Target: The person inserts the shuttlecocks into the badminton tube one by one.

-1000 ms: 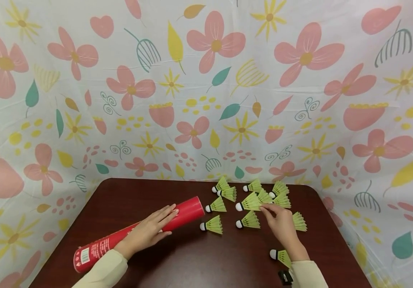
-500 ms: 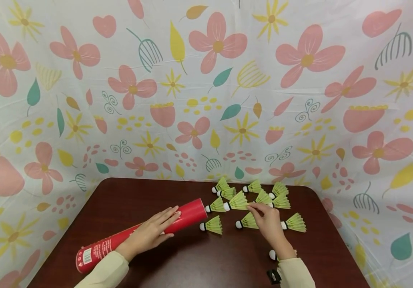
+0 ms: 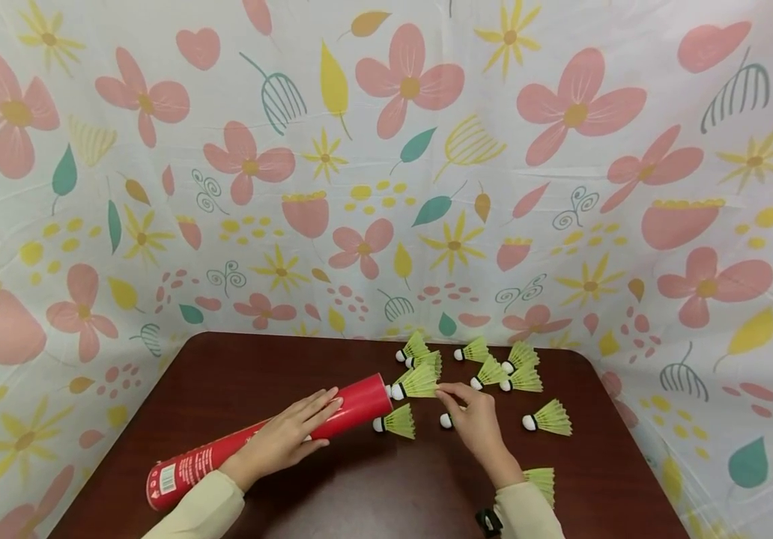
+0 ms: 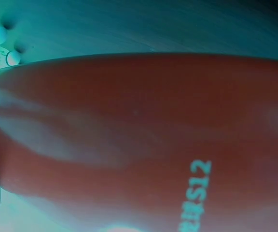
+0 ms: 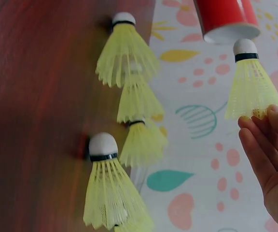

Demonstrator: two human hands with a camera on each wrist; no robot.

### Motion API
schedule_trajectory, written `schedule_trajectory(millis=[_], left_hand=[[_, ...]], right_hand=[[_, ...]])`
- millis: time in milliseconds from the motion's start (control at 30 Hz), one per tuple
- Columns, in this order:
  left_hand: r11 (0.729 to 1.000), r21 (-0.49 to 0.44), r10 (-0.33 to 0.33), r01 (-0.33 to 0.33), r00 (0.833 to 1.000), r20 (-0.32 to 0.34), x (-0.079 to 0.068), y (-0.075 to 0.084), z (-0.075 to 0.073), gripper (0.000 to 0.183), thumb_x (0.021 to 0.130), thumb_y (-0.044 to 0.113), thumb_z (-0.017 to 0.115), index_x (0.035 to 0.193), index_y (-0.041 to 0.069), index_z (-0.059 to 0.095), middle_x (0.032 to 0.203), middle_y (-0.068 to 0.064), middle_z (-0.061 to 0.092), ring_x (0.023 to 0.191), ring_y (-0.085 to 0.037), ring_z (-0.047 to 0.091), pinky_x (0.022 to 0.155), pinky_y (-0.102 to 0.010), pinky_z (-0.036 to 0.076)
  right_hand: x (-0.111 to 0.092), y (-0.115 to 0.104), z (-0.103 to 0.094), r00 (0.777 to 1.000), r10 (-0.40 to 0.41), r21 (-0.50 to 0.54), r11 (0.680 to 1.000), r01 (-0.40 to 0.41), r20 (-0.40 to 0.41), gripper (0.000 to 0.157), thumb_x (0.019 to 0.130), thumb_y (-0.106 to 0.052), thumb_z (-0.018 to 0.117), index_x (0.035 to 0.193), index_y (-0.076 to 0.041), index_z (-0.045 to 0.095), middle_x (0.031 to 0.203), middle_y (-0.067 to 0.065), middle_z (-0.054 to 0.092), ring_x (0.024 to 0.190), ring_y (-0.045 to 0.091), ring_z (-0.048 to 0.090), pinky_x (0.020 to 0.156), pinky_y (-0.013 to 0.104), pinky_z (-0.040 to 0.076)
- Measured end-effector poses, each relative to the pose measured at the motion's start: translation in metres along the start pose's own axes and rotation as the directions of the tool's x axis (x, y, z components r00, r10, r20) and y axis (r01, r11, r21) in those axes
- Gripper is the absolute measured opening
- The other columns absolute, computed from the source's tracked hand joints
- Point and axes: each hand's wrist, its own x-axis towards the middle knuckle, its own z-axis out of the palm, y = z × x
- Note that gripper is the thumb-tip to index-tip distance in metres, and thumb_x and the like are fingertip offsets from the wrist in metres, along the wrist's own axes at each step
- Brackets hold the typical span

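Left hand (image 3: 285, 434): I saw straight fingers laid on the red tube (image 3: 361, 404).
Right hand (image 3: 476, 421): pinched a shuttlecock (image 5: 252, 84) near the tube's end.

Across the head view we see a white cloth backdrop (image 3: 373, 299), lightly creased, falling behind the far edge of a dark reddish-brown tabletop (image 3: 373, 494) and down past both its sides. At the top centre we find a large printed pink flower (image 3: 410, 87) with a mustard centre, a yellow leaf (image 3: 335, 78) to its left; a pink heart (image 3: 198, 49) sits at upper left, and a teal leaf (image 3: 748, 463) at lower right. The tabletop fills the lower middle, its far corners rounded. In the right wrist view we have its glossy surface along the left, the backdrop filling much of the right.
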Motion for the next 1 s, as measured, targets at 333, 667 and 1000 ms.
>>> schedule_trajectory(millis=[333, 667, 1000], left_hand=[[1.000, -0.001, -0.001, 0.001, 1.000, 0.023, 0.002, 0.004, 0.000, 0.071, 0.088, 0.036, 0.069, 0.147, 0.008, 0.039, 0.154, -0.009, 0.033, 0.132, -0.032, 0.044, 0.102, -0.043, 0.043], [1.000, -0.004, 0.005, -0.005, 1.000, 0.023, 0.002, 0.004, 0.001, 0.072, 0.088, 0.036, 0.069, 0.147, 0.008, 0.039, 0.152, -0.012, 0.036, 0.131, -0.033, 0.045, 0.101, -0.043, 0.044], [1.000, -0.001, -0.001, 0.001, 0.999, 0.044, 0.002, 0.007, 0.001, 0.073, 0.088, 0.034, 0.069, 0.148, 0.009, 0.037, 0.151, -0.014, 0.037, 0.133, -0.032, 0.042, 0.102, -0.042, 0.043]], right_hand=[[-0.003, -0.005, 0.018, 1.000, 0.013, 0.038, 0.999, -0.014, 0.023, 0.011, 0.082, -0.002, 0.073, 0.092, -0.008, 0.076, 0.086, 0.001, 0.073, 0.064, 0.009, 0.065, 0.055, 0.022, 0.049], [-0.004, -0.004, 0.036, 0.998, -0.023, 0.107, 0.994, 0.017, 0.050, 0.009, 0.082, -0.002, 0.073, 0.090, -0.006, 0.076, 0.083, 0.004, 0.073, 0.075, 0.011, 0.069, 0.062, 0.023, 0.055], [-0.006, -0.010, 0.045, 0.995, 0.000, 0.142, 0.990, -0.014, 0.096, 0.007, 0.084, -0.009, 0.072, 0.089, -0.008, 0.076, 0.079, 0.005, 0.072, 0.062, 0.005, 0.058, 0.053, 0.020, 0.048]])
